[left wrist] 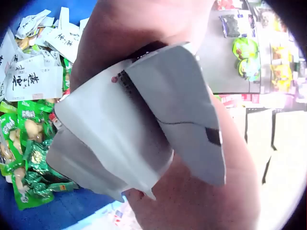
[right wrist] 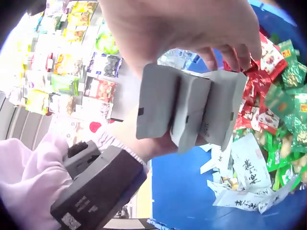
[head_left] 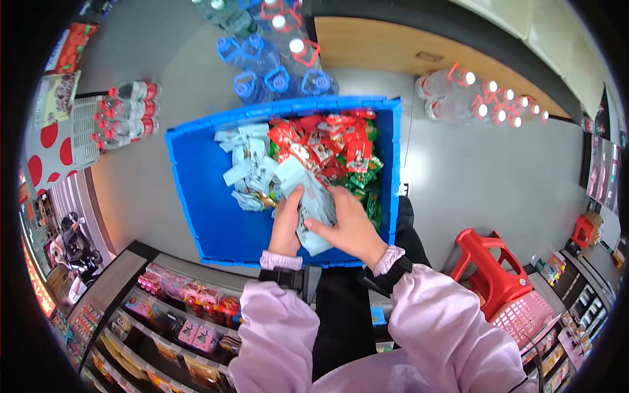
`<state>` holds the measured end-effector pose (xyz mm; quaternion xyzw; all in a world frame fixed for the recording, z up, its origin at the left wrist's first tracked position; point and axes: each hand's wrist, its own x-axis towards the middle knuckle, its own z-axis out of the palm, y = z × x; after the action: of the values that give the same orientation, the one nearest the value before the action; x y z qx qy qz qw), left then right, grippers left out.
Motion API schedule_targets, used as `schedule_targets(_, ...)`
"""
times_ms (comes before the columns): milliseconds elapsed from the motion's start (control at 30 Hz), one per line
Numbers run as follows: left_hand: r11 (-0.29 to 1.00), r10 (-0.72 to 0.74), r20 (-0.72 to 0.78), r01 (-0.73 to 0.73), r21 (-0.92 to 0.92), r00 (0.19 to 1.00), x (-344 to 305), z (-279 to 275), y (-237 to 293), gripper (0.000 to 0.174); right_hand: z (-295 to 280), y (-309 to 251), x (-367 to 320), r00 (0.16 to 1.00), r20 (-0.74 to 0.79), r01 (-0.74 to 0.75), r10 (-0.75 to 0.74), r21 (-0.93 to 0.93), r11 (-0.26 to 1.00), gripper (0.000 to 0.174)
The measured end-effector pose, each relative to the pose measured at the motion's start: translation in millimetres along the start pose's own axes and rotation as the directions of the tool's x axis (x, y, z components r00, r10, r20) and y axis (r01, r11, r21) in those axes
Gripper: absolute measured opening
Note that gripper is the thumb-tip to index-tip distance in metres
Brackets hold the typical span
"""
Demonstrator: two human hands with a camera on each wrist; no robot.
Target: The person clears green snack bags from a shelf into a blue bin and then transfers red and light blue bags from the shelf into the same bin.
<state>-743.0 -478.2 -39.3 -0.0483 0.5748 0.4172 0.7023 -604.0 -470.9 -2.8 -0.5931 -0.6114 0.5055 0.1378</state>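
Observation:
Several pale blue-white snack packets (head_left: 319, 208) stand together as a loose stack between my two hands, above the blue crate. My left hand (head_left: 286, 223) grips the stack from the left side. From the right, my right hand (head_left: 350, 226) holds it, with the thumb lying across the near packet. In the right wrist view, the lower ends of the held packets (right wrist: 192, 108) fan apart. Beneath the hands, more pale packets (head_left: 252, 160) lie in the crate beside red packets (head_left: 321, 141) and green packets (head_left: 372, 203).
The blue crate (head_left: 187, 190) has bare floor showing at its left side. Large water bottles (head_left: 278, 78) stand beyond it, with more bottles (head_left: 465, 98) at right. A red stool (head_left: 488, 262) is on the right; snack shelves (head_left: 177, 321) are near left.

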Motion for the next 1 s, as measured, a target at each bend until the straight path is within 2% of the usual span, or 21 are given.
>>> schedule_targets(100, 0.997, 0.024, 0.024, -0.023, -0.071, 0.999, -35, 11, 17, 0.036, -17, -28, -11, 0.995, 0.054, 0.077, -0.086, 0.150, 0.986, 0.080)
schedule_targets(167, 0.995, 0.065, 0.065, -0.060, -0.081, 0.996, -56, 18, 25, 0.035, -25, -48, -23, 0.994, 0.092, 0.021, -0.049, 0.283, 0.959, 0.080)
schedule_targets(233, 0.986, 0.077, 0.098, -0.062, -0.153, 0.992, -77, 27, 35, 0.033, -33, -64, -33, 0.994, 0.107, -0.039, 0.003, 0.342, 0.939, 0.079)
schedule_targets(300, 0.980, 0.028, 0.102, -0.007, -0.198, 0.994, -92, 34, 45, 0.031, -48, -84, -40, 0.984, 0.158, -0.138, 0.082, 0.390, 0.910, 0.079)
schedule_targets(367, 0.985, 0.046, 0.135, -0.023, -0.170, 0.990, -110, 47, 56, 0.030, -50, -86, -42, 0.968, 0.180, -0.242, 0.174, 0.489, 0.838, 0.076)
schedule_targets(400, 0.991, 0.056, 0.178, -0.033, -0.133, 0.982, -117, 54, 62, 0.029, -54, -92, -45, 0.970, 0.172, -0.241, 0.171, 0.608, 0.756, 0.072)
schedule_targets(433, 0.995, 0.065, 0.207, -0.048, -0.086, 0.976, -123, 59, 66, 0.032, -56, -93, -46, 0.973, 0.143, -0.229, 0.179, 0.633, 0.739, 0.070)
schedule_targets(500, 0.985, 0.170, 0.253, -0.174, -0.007, 0.952, -129, 75, 70, 0.040, -60, -91, -40, 0.975, 0.091, -0.208, 0.202, 0.686, 0.697, 0.067)
schedule_targets(533, 0.982, 0.168, 0.277, -0.185, 0.038, 0.946, -131, 84, 76, 0.047, -64, -90, -36, 0.983, 0.062, -0.166, 0.174, 0.709, 0.686, 0.062)
schedule_targets(633, 0.951, 0.276, 0.316, -0.306, 0.048, 0.908, -120, 115, 86, 0.048, -95, -101, -17, 0.986, 0.013, -0.125, 0.165, 0.710, 0.693, 0.061)
schedule_targets(700, 0.944, 0.288, 0.297, -0.323, 0.074, 0.910, -100, 137, 89, 0.043, -112, -93, 1, 0.990, 0.009, -0.099, 0.141, 0.757, 0.646, 0.058)
schedule_targets(800, 0.922, 0.328, 0.323, -0.375, 0.095, 0.888, -70, 182, 103, 0.039, -152, -85, 35, 0.996, -0.028, -0.034, 0.084, 0.754, 0.656, 0.057)
schedule_targets(833, 0.929, 0.301, 0.307, -0.350, 0.118, 0.903, -64, 199, 109, 0.041, -167, -85, 46, 0.991, -0.057, -0.044, 0.118, 0.700, 0.713, 0.058)
schedule_targets(900, 0.936, 0.279, 0.333, -0.332, 0.116, 0.901, -47, 234, 123, 0.042, -199, -81, 72, 0.991, -0.102, 0.002, 0.092, 0.684, 0.729, 0.060)
schedule_targets(967, 0.923, 0.288, 0.406, -0.364, 0.122, 0.867, -28, 271, 145, 0.046, -232, -91, 99, 0.985, -0.137, 0.032, 0.103, 0.739, 0.673, 0.063)
schedule_targets(1000, 0.909, 0.291, 0.425, -0.387, 0.156, 0.857, -17, 288, 157, 0.046, -248, -97, 115, 0.981, -0.180, 0.082, 0.072, 0.722, 0.687, 0.062)
